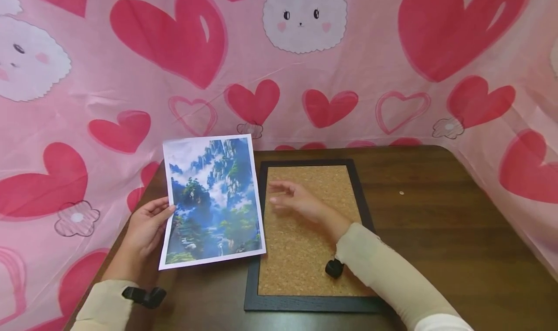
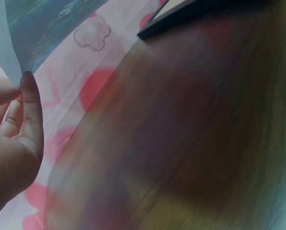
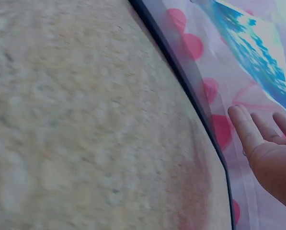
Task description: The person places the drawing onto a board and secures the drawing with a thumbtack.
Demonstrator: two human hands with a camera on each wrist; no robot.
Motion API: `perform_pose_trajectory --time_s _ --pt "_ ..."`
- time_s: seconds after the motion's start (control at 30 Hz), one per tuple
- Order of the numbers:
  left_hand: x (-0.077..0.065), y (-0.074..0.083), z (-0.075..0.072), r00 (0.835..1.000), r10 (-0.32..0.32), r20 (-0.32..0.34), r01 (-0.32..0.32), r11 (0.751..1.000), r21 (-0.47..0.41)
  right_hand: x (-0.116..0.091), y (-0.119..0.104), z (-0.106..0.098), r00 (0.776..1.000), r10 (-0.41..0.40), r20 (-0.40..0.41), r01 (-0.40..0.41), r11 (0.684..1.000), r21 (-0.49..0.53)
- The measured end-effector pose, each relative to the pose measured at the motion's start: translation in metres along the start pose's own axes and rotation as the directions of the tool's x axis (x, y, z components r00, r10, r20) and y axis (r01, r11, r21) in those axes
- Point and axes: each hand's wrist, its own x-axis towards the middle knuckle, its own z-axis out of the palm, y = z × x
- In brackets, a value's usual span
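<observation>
My left hand [image 1: 146,224] pinches the left edge of a printed landscape picture [image 1: 213,200], a white-bordered sheet with blue mountains, mist and trees. In the left wrist view the thumb and fingers [image 2: 31,103] meet at the sheet's edge. The picture is held up at the left, its right edge overlapping a black-framed cork board [image 1: 305,253] in the head view. Above the cork, my right hand [image 1: 301,200] is held with its fingers spread and nothing in them. The right wrist view shows those fingers [image 3: 245,127] pointing up, apart from the picture.
The board lies on a dark wooden table [image 1: 427,253]. A small pale round piece [image 1: 401,193] rests to the right of the board. Pink cloth [image 1: 305,69] with hearts and white animal faces hangs behind and at both sides of the table.
</observation>
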Motion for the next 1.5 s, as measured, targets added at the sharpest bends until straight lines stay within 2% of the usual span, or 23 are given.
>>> perform_pose_trajectory --time_s 0.1,0.33,0.5,0.73,1.0,1.2,1.5 --pt "0.001 -0.001 0.008 1.0 -0.012 0.004 0.011 1.0 0.013 0.001 0.003 0.003 1.0 -0.011 -0.004 0.012 0.996 0.083" --pt "0.004 -0.002 0.022 0.999 -0.024 0.032 0.023 1.0 0.006 0.001 0.001 0.004 0.998 -0.001 -0.055 0.01 0.987 0.16" --pt "0.006 -0.003 0.035 0.997 -0.049 0.064 0.047 0.999 0.022 -0.005 -0.008 0.006 0.99 0.042 -0.136 -0.02 0.987 0.161" --pt "0.006 -0.006 0.052 0.995 -0.049 0.09 0.046 0.998 0.037 -0.014 -0.014 0.004 0.963 0.101 -0.25 -0.074 0.991 0.114" --pt "0.007 -0.012 0.073 0.99 -0.086 0.114 0.082 0.996 0.042 -0.031 -0.012 -0.013 0.955 0.094 -0.281 -0.072 0.994 0.088" --pt "0.008 -0.017 0.089 0.988 -0.121 0.097 0.114 0.99 0.079 -0.046 -0.011 -0.025 0.952 0.085 -0.294 -0.05 0.991 0.123" --pt "0.003 -0.021 0.109 0.976 -0.159 0.149 0.153 0.987 0.05 -0.066 -0.015 -0.04 0.958 0.098 -0.268 -0.048 0.981 0.187"
